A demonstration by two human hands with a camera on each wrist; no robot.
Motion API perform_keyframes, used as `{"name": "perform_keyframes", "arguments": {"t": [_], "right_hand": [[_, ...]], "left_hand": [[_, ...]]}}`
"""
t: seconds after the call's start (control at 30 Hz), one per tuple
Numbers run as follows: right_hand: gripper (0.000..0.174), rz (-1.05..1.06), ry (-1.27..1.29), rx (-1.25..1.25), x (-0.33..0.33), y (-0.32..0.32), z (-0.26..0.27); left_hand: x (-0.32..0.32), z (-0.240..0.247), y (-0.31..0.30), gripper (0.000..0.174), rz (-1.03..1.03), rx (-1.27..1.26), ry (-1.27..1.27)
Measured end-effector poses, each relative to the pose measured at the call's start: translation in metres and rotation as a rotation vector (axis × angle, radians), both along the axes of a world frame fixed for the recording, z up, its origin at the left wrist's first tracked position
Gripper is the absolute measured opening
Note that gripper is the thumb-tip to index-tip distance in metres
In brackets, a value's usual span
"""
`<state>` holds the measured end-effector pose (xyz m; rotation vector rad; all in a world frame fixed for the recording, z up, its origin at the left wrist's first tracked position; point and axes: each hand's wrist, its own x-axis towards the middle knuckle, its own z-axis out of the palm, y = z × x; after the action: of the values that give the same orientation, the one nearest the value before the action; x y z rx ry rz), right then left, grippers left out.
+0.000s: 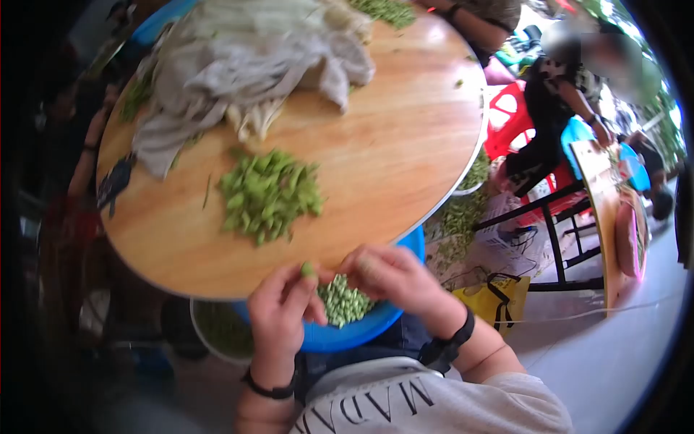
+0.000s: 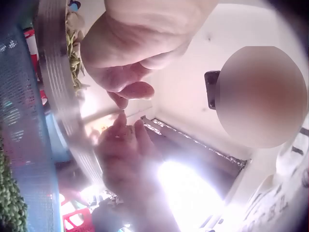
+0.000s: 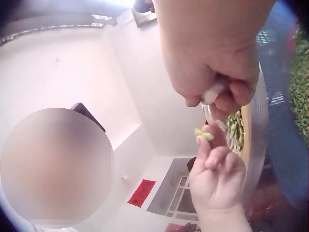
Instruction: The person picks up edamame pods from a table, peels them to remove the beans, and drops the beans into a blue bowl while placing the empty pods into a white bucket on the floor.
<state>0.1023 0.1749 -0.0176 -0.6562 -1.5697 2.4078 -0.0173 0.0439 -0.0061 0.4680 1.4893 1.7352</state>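
My left hand (image 1: 280, 307) pinches a green bean pod (image 1: 307, 269) between thumb and fingertip, above a blue basin (image 1: 325, 340) of shelled green beans (image 1: 345, 300). In the right wrist view, that pod (image 3: 203, 134) sticks out from the fingertips of the left hand (image 3: 219, 181). Close beside it, my right hand (image 1: 394, 275) has its fingers curled over the basin's far side. A small pale thing (image 3: 212, 94) shows between its fingers in the right wrist view. On the round wooden table (image 1: 390, 159) ahead lies a heap of green pods (image 1: 269, 195).
A crumpled whitish cloth (image 1: 246, 65) covers the table's far left part, with more greens (image 1: 387, 11) beyond. Below the left rim stands a pale-rimmed container (image 1: 217, 336). To the right are a yellow bag (image 1: 506, 296), red chairs (image 1: 510, 119) and a person (image 1: 553, 108) at another table.
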Motion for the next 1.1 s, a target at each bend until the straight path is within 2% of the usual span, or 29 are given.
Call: {"name": "perform_keyframes", "arguments": {"t": [0.03, 0.1, 0.2, 0.3, 0.4, 0.5, 0.7, 0.9, 1.0, 1.1], "right_hand": [[0.034, 0.028, 0.016, -0.082, 0.001, 0.004, -0.002], [0.036, 0.099, 0.060, -0.023, -0.002, 0.005, 0.003], [0.038, 0.201, 0.081, 0.027, -0.007, 0.001, -0.004], [0.037, 0.273, 0.106, -0.008, -0.008, -0.010, -0.010], [0.036, 0.259, 0.036, -0.043, -0.008, -0.021, 0.000], [0.034, 0.244, 0.002, 0.021, -0.008, -0.028, 0.000], [0.029, 0.213, 0.031, 0.093, -0.008, -0.041, 0.005], [0.027, 0.150, 0.040, 0.207, -0.009, -0.049, 0.004], [0.027, 0.125, 0.057, 0.205, -0.010, -0.053, -0.001], [0.027, 0.114, 0.088, 0.220, -0.010, -0.055, -0.003]], "left_hand": [[-0.001, -0.004, -0.001, 0.016, 0.000, 0.005, 0.030], [0.002, -0.008, -0.004, 0.015, 0.005, 0.008, 0.025], [0.011, -0.016, -0.011, 0.016, 0.006, 0.060, 0.182], [0.015, -0.015, -0.020, 0.019, 0.010, -0.062, 0.501], [0.015, -0.021, -0.029, 0.017, 0.019, -0.042, 0.839], [0.018, -0.012, -0.031, 0.017, 0.059, -0.002, 1.040], [0.025, -0.014, -0.038, 0.015, 0.126, -0.019, 1.111], [0.031, -0.020, -0.043, 0.011, 0.175, -0.072, 0.920], [0.034, -0.019, -0.043, 0.009, 0.177, -0.083, 0.480], [0.027, -0.019, -0.041, 0.015, 0.190, -0.003, 0.012]]}}
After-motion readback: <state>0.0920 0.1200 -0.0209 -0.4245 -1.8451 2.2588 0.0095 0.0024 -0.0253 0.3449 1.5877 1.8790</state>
